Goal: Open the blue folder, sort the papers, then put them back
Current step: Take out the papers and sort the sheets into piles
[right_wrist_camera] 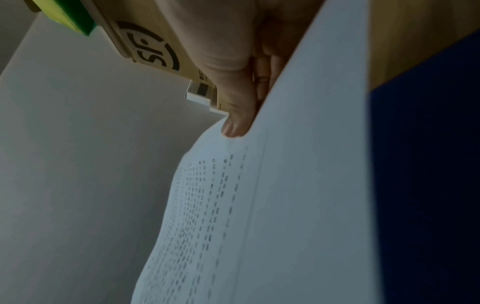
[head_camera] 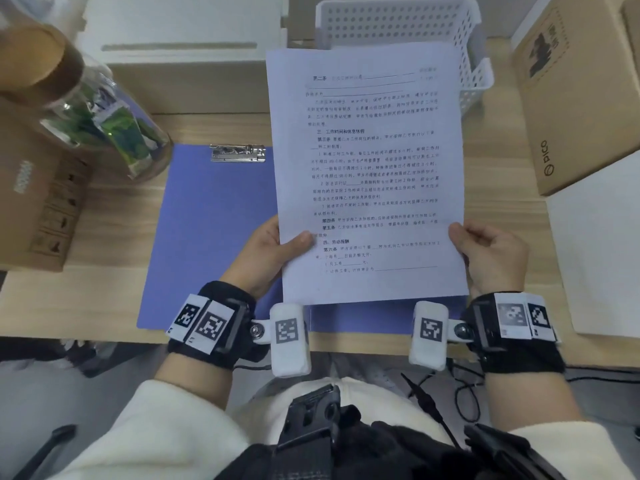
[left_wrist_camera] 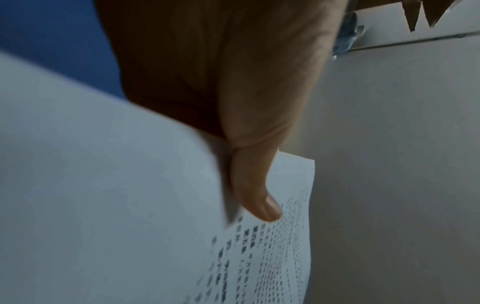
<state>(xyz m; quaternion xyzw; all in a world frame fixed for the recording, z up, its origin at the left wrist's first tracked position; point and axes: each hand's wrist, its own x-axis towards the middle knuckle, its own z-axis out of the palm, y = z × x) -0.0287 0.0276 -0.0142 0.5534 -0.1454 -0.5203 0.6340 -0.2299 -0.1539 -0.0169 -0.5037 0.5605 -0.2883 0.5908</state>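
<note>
The blue folder point(head_camera: 214, 230) lies open and flat on the wooden desk, its metal clip point(head_camera: 238, 153) at the top edge. Above its right half I hold a stack of white printed papers point(head_camera: 370, 168) upright. My left hand point(head_camera: 273, 251) pinches the stack's lower left edge, thumb on the printed face. My right hand point(head_camera: 491, 254) pinches the lower right edge the same way. The left wrist view shows the thumb point(left_wrist_camera: 257, 185) pressed on the papers point(left_wrist_camera: 272, 257). In the right wrist view, that hand's thumb point(right_wrist_camera: 236, 115) lies on the papers point(right_wrist_camera: 233, 226), over the folder point(right_wrist_camera: 428, 164).
A clear jar point(head_camera: 104, 119) with a brown lid leans at the left over a cardboard box point(head_camera: 34, 202). A white perforated basket point(head_camera: 405, 29) stands behind the papers. A brown carton point(head_camera: 575, 98) and a white sheet point(head_camera: 595, 244) sit at the right.
</note>
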